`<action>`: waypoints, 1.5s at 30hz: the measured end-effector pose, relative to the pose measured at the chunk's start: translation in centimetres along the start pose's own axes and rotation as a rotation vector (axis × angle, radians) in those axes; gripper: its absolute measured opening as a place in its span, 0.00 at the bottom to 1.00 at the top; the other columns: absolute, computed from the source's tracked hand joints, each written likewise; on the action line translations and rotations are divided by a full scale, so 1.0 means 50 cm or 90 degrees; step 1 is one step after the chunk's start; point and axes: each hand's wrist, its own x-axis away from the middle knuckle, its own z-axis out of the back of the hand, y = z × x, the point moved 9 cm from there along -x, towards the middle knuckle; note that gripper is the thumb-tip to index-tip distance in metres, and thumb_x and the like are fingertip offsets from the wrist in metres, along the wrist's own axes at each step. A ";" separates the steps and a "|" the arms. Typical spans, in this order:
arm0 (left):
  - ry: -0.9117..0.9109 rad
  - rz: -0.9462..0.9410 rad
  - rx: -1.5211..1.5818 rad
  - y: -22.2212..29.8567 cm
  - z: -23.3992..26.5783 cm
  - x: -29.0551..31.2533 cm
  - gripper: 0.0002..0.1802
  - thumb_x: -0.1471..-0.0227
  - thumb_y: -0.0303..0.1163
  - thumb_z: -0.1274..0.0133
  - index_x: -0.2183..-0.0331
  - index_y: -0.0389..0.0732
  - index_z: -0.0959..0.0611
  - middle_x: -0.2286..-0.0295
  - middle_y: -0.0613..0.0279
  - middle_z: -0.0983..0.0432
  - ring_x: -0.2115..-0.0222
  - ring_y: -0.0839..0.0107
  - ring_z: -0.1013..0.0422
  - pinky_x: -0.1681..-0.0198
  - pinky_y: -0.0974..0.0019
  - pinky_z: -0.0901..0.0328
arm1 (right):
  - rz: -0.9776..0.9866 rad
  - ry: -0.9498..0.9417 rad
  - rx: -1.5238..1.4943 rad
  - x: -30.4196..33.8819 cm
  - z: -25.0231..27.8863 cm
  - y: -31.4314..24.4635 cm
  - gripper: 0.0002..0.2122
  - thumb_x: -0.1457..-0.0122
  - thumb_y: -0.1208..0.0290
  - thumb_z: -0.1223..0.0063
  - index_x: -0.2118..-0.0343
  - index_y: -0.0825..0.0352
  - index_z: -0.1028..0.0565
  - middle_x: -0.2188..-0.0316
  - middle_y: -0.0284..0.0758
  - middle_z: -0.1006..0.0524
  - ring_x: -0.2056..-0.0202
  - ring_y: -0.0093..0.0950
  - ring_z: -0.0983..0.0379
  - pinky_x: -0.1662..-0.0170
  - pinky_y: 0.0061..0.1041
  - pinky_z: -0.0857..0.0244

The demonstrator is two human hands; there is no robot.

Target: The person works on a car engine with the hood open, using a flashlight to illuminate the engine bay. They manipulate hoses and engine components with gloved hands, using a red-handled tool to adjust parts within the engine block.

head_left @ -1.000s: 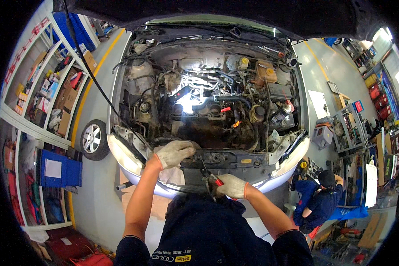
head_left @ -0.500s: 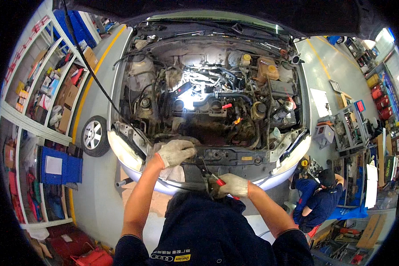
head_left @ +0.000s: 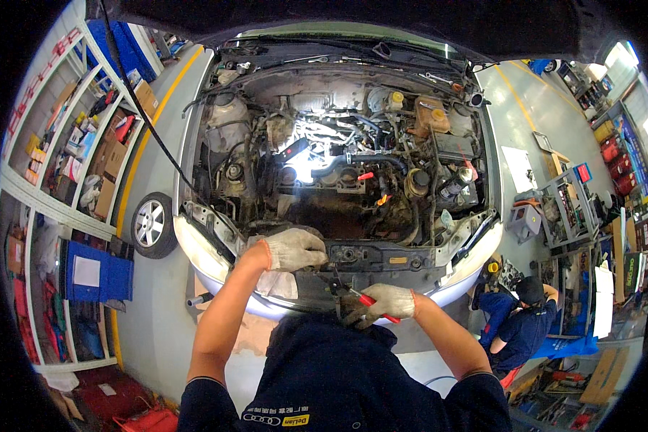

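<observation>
I stand at the front of a car with its hood up and its engine bay (head_left: 338,173) exposed. My left hand (head_left: 292,248), in a grey work glove, presses down on the front crossmember (head_left: 371,258) beside a white rag (head_left: 277,283). My right hand (head_left: 386,302), also gloved, grips red-handled pliers (head_left: 353,291) whose jaws point up-left at the crossmember just below my left hand. A bright work lamp (head_left: 306,167) shines inside the bay.
White shelves (head_left: 65,158) with boxes and parts line the left wall, with a blue cabinet (head_left: 97,270) below. A removed wheel (head_left: 151,225) is by the left fender. Another person (head_left: 515,324) in blue crouches at right near a tool cart (head_left: 569,209).
My view has dipped slightly toward the car front. Both hands stay at the crossmember; the left shifted a little right, the right keeps the pliers in place.
</observation>
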 end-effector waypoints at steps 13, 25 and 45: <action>-0.013 -0.012 -0.037 -0.001 -0.008 -0.014 0.22 0.39 0.46 0.45 0.59 0.36 0.13 0.63 0.46 0.16 0.60 0.51 0.20 0.52 0.52 0.29 | 0.045 -0.070 -0.071 -0.039 -0.007 0.062 0.25 0.45 0.75 0.40 0.41 0.70 0.23 0.53 0.38 0.14 0.50 0.27 0.21 0.46 0.29 0.28; -0.084 0.082 0.091 -0.095 -0.045 -0.014 0.22 0.37 0.46 0.46 0.59 0.35 0.14 0.65 0.51 0.15 0.64 0.63 0.23 0.55 0.57 0.30 | 0.027 -0.092 -0.294 -0.096 -0.046 0.092 0.22 0.51 0.72 0.44 0.50 0.69 0.19 0.59 0.32 0.17 0.61 0.23 0.24 0.55 0.24 0.30; 0.180 0.211 0.359 -0.270 0.010 -0.014 0.29 0.30 0.51 0.52 0.48 0.33 0.17 0.55 0.55 0.17 0.54 0.69 0.25 0.47 0.63 0.32 | -0.076 0.064 -0.050 -0.132 -0.029 0.080 0.11 0.48 0.69 0.40 0.66 0.71 0.22 0.72 0.40 0.19 0.71 0.32 0.23 0.64 0.34 0.30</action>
